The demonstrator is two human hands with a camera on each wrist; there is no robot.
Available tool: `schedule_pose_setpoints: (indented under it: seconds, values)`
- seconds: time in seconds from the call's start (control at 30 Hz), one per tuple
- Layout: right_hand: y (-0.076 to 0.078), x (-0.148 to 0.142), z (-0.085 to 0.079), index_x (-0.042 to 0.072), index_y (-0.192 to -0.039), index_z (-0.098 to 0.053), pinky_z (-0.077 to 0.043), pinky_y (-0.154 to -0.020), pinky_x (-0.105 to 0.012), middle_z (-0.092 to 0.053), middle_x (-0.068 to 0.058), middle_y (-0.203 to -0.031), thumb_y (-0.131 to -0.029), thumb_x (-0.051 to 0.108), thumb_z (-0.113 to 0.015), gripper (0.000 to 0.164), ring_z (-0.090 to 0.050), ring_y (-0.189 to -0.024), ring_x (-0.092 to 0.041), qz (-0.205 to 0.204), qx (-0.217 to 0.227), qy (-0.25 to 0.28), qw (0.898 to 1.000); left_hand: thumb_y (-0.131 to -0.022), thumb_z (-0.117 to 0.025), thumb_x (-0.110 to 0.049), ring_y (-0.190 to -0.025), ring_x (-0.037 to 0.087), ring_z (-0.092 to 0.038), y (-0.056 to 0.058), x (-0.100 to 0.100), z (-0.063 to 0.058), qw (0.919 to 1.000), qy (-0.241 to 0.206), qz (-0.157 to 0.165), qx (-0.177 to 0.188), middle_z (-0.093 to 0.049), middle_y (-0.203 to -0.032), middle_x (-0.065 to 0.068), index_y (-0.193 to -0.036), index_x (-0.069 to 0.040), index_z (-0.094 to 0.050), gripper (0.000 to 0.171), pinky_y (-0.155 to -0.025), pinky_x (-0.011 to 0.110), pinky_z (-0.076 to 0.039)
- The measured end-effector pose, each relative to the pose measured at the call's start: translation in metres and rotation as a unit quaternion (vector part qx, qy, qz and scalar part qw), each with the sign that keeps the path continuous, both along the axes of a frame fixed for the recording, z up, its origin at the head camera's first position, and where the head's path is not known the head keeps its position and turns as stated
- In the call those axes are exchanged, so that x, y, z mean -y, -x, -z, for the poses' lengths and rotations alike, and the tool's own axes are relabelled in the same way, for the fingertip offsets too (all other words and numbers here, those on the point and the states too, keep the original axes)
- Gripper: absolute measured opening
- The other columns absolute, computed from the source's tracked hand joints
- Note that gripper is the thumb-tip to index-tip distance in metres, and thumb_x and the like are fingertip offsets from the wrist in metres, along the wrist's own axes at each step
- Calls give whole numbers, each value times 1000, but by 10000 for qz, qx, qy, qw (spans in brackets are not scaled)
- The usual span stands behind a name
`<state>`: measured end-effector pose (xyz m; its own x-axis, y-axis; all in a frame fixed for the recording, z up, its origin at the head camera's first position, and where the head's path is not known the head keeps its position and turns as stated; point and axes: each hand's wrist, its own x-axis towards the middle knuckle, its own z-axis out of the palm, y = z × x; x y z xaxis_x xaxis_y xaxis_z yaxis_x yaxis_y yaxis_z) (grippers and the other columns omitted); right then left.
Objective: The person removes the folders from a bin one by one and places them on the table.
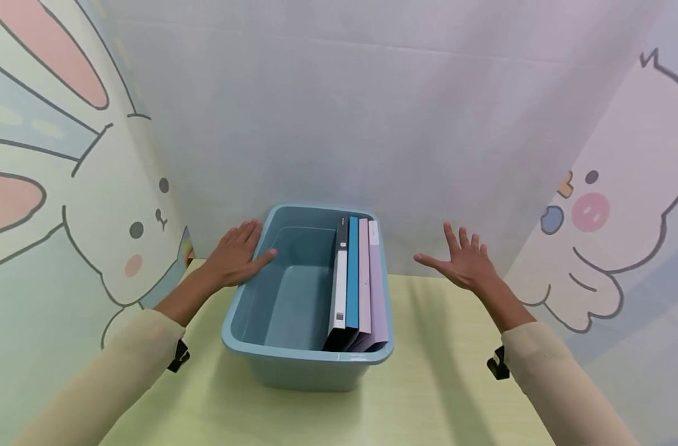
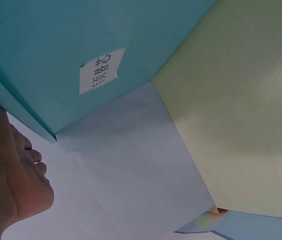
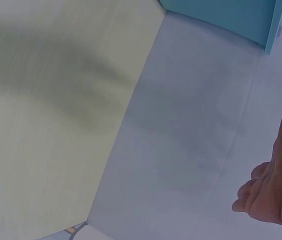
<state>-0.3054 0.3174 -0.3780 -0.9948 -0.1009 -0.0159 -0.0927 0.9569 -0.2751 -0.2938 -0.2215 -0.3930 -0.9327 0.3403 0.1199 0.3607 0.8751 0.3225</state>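
A blue plastic bin [image 1: 308, 354] stands on the table in the head view. Several file folders stand upright along its right side: a white and black one [image 1: 339, 291], a blue one [image 1: 352, 272], a pink one [image 1: 364, 279] and a lilac one [image 1: 377, 285]. My left hand [image 1: 234, 257] lies at the bin's left rim, fingers straight and thumb over the edge. In the left wrist view a white label [image 2: 102, 71] with handwriting shows on the bin's side. My right hand [image 1: 466, 263] is held in the air right of the bin, fingers spread, holding nothing.
The bin rests on a pale yellow-green table [image 1: 417, 371]. Behind it rises a pale backdrop [image 1: 372, 124]. Side panels carry a cartoon rabbit [image 1: 121, 204] at left and a white cartoon character [image 1: 623, 186] at right.
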Motion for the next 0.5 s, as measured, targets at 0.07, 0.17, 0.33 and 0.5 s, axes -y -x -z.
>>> schedule_pose_setpoints:
  seconds: [0.07,0.17,0.33,0.5]
  values:
    - [0,2,0,16,-181,12,2,-135,-83,10,-36,-185,-101,88,-49,124,8,-167,-71,-7,-21,10,10000,-118,-47,-50,-176,53,-10,1,-5,-2,10000,-29,53,24,-11,-187,32,-177,10,-11,92,-142,70,-7]
    - [0,6,0,16,-182,11,1,-135,-82,7,-36,-185,-100,88,-49,125,6,-168,-71,-21,-26,-1,10000,-118,-47,-47,-176,52,-10,1,-12,-4,9999,-21,146,78,-10,-187,32,-177,10,-10,90,-142,69,-7]
    - [1,15,1,15,-182,7,-1,-136,-81,3,-36,-186,-99,89,-50,125,4,-168,-70,-42,-21,18,10000,-118,-48,-46,-176,53,-9,0,-21,-6,9991,-18,328,252,-10,-187,32,-176,12,-12,89,-142,69,-8]
    - [0,26,2,14,-183,4,-5,-136,-82,-1,-36,-186,-98,90,-50,126,1,-169,-70,-69,31,-32,10000,-117,-49,-48,-175,55,-6,0,-24,-4,9976,-160,450,499,-8,-186,35,-175,13,-11,93,-142,70,-7]
